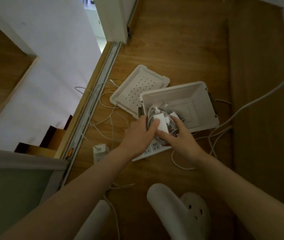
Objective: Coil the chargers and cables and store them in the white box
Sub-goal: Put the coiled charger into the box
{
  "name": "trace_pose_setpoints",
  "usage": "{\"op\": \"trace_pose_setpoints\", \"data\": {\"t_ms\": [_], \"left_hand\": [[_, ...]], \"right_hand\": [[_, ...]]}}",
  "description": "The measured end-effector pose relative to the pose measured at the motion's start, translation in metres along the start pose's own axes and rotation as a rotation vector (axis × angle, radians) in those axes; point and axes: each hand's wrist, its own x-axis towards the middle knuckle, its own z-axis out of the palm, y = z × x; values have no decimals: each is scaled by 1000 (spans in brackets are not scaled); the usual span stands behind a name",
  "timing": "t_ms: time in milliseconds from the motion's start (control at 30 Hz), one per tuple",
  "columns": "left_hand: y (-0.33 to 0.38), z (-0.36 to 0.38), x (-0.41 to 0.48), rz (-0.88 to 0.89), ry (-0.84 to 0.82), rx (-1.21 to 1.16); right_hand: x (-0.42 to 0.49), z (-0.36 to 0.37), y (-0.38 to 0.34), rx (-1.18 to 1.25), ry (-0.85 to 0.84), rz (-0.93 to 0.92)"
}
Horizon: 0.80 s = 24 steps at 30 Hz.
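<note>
The wooden floor (pixel 172 49) carries one open white box (pixel 205 108) and one perforated lid (pixel 137 90) touching its far left corner. One power strip (pixel 152 148) lies mostly hidden beneath the wrists. One bundle (pixel 162 123) of coiled cable with two chargers sits at the box's near left corner; whether it rests inside is unclear. The left grip (pixel 141 130) clasps its left side, thumb on a charger; the right grip (pixel 181 135) clasps its right. A third charger (pixel 99 151) lies left. Loose cables (pixel 250 103) sprawl, too tangled to count.
</note>
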Motion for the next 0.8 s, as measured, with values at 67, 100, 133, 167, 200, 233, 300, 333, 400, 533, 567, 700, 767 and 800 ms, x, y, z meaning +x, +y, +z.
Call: {"op": "trace_pose_setpoints", "data": {"t_ms": [67,100,133,167,200,233,300,333,400,533,567,700,767,800], "left_hand": [[-12,8,10,100,38,442],[-18,14,15,207,60,685],[-21,20,21,305,40,858],[-24,27,27,361,-17,964],[-27,36,35,379,-73,1019],[-30,45,41,382,-120,1039],[-31,60,51,406,-177,1057],[-31,66,56,417,-185,1058],[-32,75,62,396,-209,1039],[-40,81,72,346,-218,1035],[-43,81,73,351,-213,1032],[-49,81,70,396,-179,989],[-53,82,71,424,-161,1001],[-55,81,72,435,-138,1010]], "right_hand": [[15,-16,7,-91,51,-30],[24,-24,12,-153,89,-39],[34,-32,17,-210,130,-45],[46,-41,23,-264,176,-51],[58,-50,31,-317,217,-52],[70,-59,38,-365,257,-44],[93,-76,55,-445,335,0],[104,-84,61,-481,367,28],[125,-95,69,-547,413,84],[153,-103,77,-610,412,164],[158,-104,83,-610,383,214],[171,-109,101,-943,216,465],[173,-113,101,-1061,212,463],[174,-114,101,-1070,231,431]]}}
